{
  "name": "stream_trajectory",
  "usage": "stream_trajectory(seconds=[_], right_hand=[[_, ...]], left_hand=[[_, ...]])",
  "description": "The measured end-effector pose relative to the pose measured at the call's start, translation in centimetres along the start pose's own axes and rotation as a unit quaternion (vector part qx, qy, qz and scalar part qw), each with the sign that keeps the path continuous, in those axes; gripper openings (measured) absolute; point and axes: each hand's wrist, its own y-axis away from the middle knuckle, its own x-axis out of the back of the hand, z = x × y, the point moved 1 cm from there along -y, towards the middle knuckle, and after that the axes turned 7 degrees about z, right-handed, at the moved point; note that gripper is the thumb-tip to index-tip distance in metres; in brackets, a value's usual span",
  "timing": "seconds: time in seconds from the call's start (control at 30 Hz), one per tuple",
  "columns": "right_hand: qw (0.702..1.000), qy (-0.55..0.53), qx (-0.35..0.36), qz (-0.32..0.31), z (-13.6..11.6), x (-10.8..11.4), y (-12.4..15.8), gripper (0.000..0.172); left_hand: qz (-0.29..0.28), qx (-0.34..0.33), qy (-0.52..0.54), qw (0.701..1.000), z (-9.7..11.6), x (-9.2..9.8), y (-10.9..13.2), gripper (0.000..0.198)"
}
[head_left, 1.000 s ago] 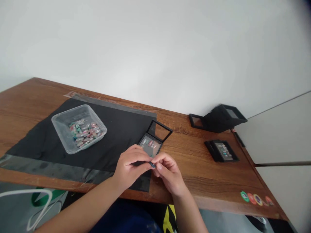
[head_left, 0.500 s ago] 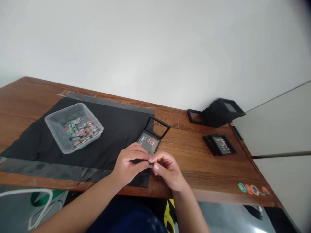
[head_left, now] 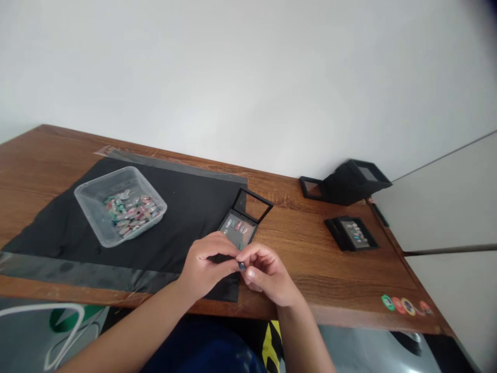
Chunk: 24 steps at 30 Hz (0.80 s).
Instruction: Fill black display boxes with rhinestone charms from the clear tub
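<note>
Wooden desk (head_left: 306,248): plastic tub (head_left: 92,203) of nail-like pieces (head_left: 134,210), open case (head_left: 235,234) with several; left hand (head_left: 207,263) and right hand (head_left: 269,274) together pinch a dark piece (head_left: 242,266).

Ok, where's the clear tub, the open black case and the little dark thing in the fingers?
Clear tub (head_left: 94,205), head view: its inner left wall.
Open black case (head_left: 233,235), head view: its bare grey bottom.
Little dark thing (head_left: 242,266), head view: its visible middle.

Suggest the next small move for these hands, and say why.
Perhaps set the small dark piece into the open black case: the left hand and right hand pinch it close by, and other small pieces already lie inside.
</note>
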Motion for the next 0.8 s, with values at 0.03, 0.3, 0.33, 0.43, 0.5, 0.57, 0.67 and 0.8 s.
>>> stream_trajectory(seconds=[0.03,0.3,0.33,0.43,0.5,0.57,0.67,0.8], right_hand=[[1.000,0.005,-0.005,0.002,0.02,0.01,-0.02,0.022],[0.999,0.043,0.014,0.015,-0.07,0.16,-0.14,0.032],[0.999,0.045,0.015,0.020,-0.03,0.21,-0.14,0.035],[0.997,0.047,0.029,0.054,0.04,0.36,-0.14,0.040],[0.996,0.036,0.034,0.072,0.03,0.40,-0.18,0.040],[0.997,0.027,0.029,0.068,-0.04,0.39,-0.27,0.038],[0.998,0.032,0.022,0.050,-0.16,0.34,-0.43,0.037],[0.996,0.052,0.019,0.063,-0.15,0.24,-0.56,0.039]], left_hand=[[0.000,-0.003,-0.003,1.000,0.03,-0.01,-0.01,0.006],[0.011,-0.028,-0.022,0.999,0.17,-0.07,-0.11,0.006],[0.014,-0.030,-0.022,0.999,0.18,-0.04,-0.15,0.006],[0.012,-0.029,-0.001,1.000,0.22,0.01,-0.27,0.005],[0.002,-0.027,0.016,0.999,0.23,0.03,-0.33,0.004],[-0.007,-0.029,0.024,0.999,0.20,0.03,-0.35,0.004],[-0.008,-0.029,0.023,0.999,0.03,0.01,-0.28,0.006],[0.012,-0.015,0.021,1.000,-0.30,-0.09,-0.15,0.005]])
